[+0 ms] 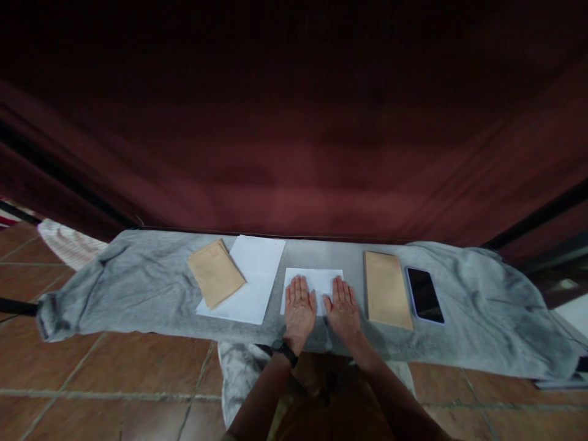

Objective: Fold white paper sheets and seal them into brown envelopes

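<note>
A white sheet of paper point(321, 282) lies on the grey cloth in front of me; it looks folded, though I cannot tell for certain. My left hand point(299, 309) rests flat on its left part, fingers stretched forward. On the right part my right hand point(342, 311) presses flat as well, thumb out to the side. Neither hand grips anything. To the left, larger white sheets point(257, 275) lie partly under several brown envelopes point(217, 272). Right of my hands lies a stack of brown envelopes point(388, 289).
A phone point(425, 295) with a dark screen lies right of the brown stack. Grey cloth point(151, 282) covers the long narrow surface. Behind it rises a dark red panel point(294, 171). Brown floor tiles point(151, 367) show below the front edge.
</note>
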The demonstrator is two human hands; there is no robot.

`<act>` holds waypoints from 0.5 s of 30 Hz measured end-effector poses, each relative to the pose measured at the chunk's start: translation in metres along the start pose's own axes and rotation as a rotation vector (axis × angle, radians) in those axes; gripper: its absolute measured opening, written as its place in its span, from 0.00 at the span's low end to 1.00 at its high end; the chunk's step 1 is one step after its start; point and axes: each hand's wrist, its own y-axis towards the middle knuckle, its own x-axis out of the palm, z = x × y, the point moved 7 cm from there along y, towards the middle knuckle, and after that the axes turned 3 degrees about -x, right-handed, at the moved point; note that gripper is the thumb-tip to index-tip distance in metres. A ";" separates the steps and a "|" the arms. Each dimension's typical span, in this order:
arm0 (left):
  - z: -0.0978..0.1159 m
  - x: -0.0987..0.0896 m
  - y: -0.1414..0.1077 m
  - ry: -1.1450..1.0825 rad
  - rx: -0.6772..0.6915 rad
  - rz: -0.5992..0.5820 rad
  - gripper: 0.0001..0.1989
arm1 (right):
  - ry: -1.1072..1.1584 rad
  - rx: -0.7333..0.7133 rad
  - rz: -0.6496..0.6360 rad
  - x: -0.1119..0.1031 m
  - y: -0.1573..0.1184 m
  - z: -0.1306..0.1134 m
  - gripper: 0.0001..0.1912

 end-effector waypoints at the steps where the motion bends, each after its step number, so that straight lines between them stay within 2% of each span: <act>1: 0.010 0.005 0.004 -0.016 0.047 -0.024 0.29 | -0.002 0.001 -0.006 0.000 0.000 0.000 0.31; 4: 0.035 0.017 0.017 -0.043 0.141 -0.089 0.29 | -0.011 -0.008 -0.020 0.000 0.000 -0.002 0.29; 6: 0.040 0.021 0.025 -0.036 0.144 -0.107 0.29 | -0.019 -0.020 -0.030 0.000 0.001 -0.003 0.28; 9: 0.030 0.021 0.034 -0.017 0.128 -0.106 0.30 | -0.013 -0.018 -0.047 -0.001 0.002 -0.003 0.28; 15: -0.006 0.011 0.036 0.028 0.074 -0.056 0.29 | 0.018 0.020 -0.006 -0.006 0.003 -0.002 0.29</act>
